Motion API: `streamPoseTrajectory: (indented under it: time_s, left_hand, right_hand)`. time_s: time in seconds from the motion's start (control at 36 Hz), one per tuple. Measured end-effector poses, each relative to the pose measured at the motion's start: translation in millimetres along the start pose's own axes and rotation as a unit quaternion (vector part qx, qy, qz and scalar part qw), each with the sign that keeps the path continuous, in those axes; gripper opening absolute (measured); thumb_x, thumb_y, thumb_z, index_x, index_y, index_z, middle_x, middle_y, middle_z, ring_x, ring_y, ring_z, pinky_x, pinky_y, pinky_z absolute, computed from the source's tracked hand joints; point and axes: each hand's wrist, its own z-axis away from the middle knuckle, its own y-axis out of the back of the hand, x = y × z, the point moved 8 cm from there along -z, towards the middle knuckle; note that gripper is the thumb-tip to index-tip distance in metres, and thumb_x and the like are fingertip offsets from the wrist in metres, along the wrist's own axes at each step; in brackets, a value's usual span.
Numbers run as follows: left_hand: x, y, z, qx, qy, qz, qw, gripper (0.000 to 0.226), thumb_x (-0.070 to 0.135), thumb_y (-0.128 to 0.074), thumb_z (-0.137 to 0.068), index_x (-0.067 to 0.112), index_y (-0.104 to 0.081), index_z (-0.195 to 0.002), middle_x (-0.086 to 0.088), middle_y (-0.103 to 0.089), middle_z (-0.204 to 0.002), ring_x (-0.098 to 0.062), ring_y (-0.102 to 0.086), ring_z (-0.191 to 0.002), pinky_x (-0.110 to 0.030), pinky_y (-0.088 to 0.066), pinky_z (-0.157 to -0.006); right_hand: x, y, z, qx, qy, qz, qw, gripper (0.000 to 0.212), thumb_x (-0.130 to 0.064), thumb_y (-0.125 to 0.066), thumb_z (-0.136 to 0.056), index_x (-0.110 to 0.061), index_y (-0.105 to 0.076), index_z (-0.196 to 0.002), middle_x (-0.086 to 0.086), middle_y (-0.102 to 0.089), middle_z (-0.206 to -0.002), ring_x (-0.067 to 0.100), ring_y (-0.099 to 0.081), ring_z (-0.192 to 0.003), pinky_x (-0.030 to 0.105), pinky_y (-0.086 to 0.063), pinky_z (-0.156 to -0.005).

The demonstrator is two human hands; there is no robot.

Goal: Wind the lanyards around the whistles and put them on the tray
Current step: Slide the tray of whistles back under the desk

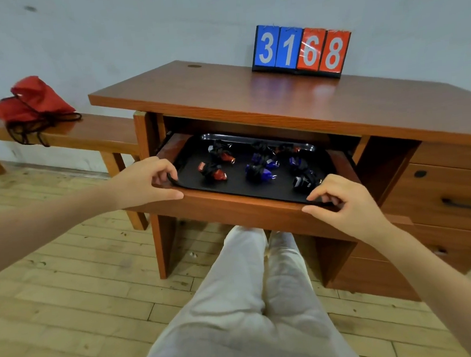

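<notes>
The person is sitting in front of a wooden desk (pixel 279 97), and both hands are taking the black tray (pixel 246 187) that is lying on the pull-out shelf (pixel 230 203) under the desktop. The left hand (pixel 142 182) is pinching the near left corner of the tray, with the curled fingers over the rim and the thumb lying along the shelf front. The right hand (pixel 342 201) is pinching the near right corner in the same way. The whistles (pixel 259 172) are already lying on the tray with their dark lanyards wound around them: two red ones on the left, several blue ones in the middle and to the right, and one more at the back that I cannot see clearly. So I am judging that the winding is finished and the step now is to move the tray or settle it. To do this well, both hands should be moving together and keeping the tray level, because the small bundles can slide or roll easily, and a lanyard could come loose. On the desktop a flip scoreboard (pixel 302 49) is standing, showing 3 and 1 on blue cards and 6 and 8 on red cards. No brand name is readable anywhere.
</notes>
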Motion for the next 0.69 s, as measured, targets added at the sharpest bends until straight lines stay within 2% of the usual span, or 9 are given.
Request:
streamPoseTrajectory:
  time_s: [0.14, 0.22, 0.28, 0.39, 0.5, 0.61, 0.69]
  left_hand:
    - [0.2, 2.5, -7.3, 0.016, 0.009, -0.014, 1.000, 0.030, 0.047, -0.075, -0.075, 0.035, -0.059, -0.097, 0.007, -0.055, -0.092, -0.009, -0.054, -0.086, -0.024, -0.045, -0.072]
    - [2.2, 6.7, -14.3, 0.036, 0.020, -0.042, 0.998, 0.030, 0.051, -0.074, -0.075, 0.037, -0.061, -0.098, 0.010, -0.053, -0.092, -0.007, -0.052, -0.086, -0.022, -0.042, -0.070]
    - [3.4, 7.8, -20.4, 0.051, 0.024, -0.048, 0.997, 0.030, 0.052, -0.074, -0.075, 0.038, -0.061, -0.099, 0.012, -0.052, -0.093, -0.006, -0.052, -0.087, -0.024, -0.040, -0.072]
    - [3.3, 6.9, -33.5, 0.089, 0.039, -0.049, 0.994, 0.029, 0.052, -0.074, -0.075, 0.038, -0.060, -0.097, 0.013, -0.049, -0.090, -0.005, -0.050, -0.082, -0.023, -0.037, -0.070]
    - [9.6, 4.9, -45.0, 0.110, 0.064, -0.057, 0.990, 0.021, 0.046, -0.072, -0.081, 0.028, -0.060, -0.083, 0.009, -0.053, -0.086, -0.008, -0.054, -0.081, -0.024, -0.040, -0.070]
    - [7.9, -2.0, -57.8, 0.097, 0.130, -0.055, 0.985, 0.025, 0.048, -0.064, -0.087, 0.024, -0.065, -0.080, 0.007, -0.065, -0.081, -0.011, -0.060, -0.081, -0.029, -0.049, -0.074]
    - [-0.6, -14.6, -67.2, 0.069, 0.164, 0.008, 0.984, 0.035, 0.047, -0.058, -0.091, 0.019, -0.072, -0.076, 0.005, -0.071, -0.069, -0.009, -0.063, -0.064, -0.025, -0.050, -0.068]
  right_hand:
    - [5.8, -3.7, -6.9, 0.004, 0.011, 0.020, 1.000, 0.031, -0.049, -0.065, -0.078, -0.021, -0.070, -0.090, -0.011, -0.050, -0.075, 0.004, -0.049, -0.067, 0.020, -0.041, -0.061]
    - [9.6, -7.0, -10.9, 0.016, 0.019, 0.050, 0.998, 0.028, -0.044, -0.066, -0.081, -0.017, -0.070, -0.088, -0.009, -0.050, -0.072, -0.003, -0.047, -0.068, 0.013, -0.037, -0.063]
    - [14.1, -9.4, -13.1, 0.033, 0.012, 0.080, 0.996, 0.023, -0.037, -0.069, -0.081, -0.015, -0.069, -0.086, -0.007, -0.049, -0.070, -0.002, -0.044, -0.065, 0.012, -0.036, -0.064]
    - [24.4, -15.9, -18.1, 0.063, -0.030, 0.113, 0.991, 0.015, -0.030, -0.071, -0.083, -0.015, -0.067, -0.086, -0.007, -0.047, -0.067, 0.004, -0.044, -0.064, 0.018, -0.040, -0.064]
    - [35.2, -19.8, -29.1, 0.082, -0.094, 0.105, 0.987, 0.013, -0.028, -0.073, -0.083, -0.017, -0.066, -0.084, -0.004, -0.050, -0.064, 0.008, -0.048, -0.061, 0.021, -0.042, -0.062]
    - [49.5, -24.8, -40.9, 0.091, -0.159, 0.136, 0.974, 0.027, -0.032, -0.069, -0.085, -0.017, -0.056, -0.067, -0.003, -0.051, -0.059, 0.012, -0.049, -0.056, 0.025, -0.039, -0.053]
    - [64.0, -30.0, -43.3, 0.099, -0.214, 0.158, 0.959, 0.038, -0.038, -0.061, -0.091, -0.015, -0.058, -0.060, -0.001, -0.054, -0.052, 0.014, -0.051, -0.051, 0.029, -0.039, -0.049]
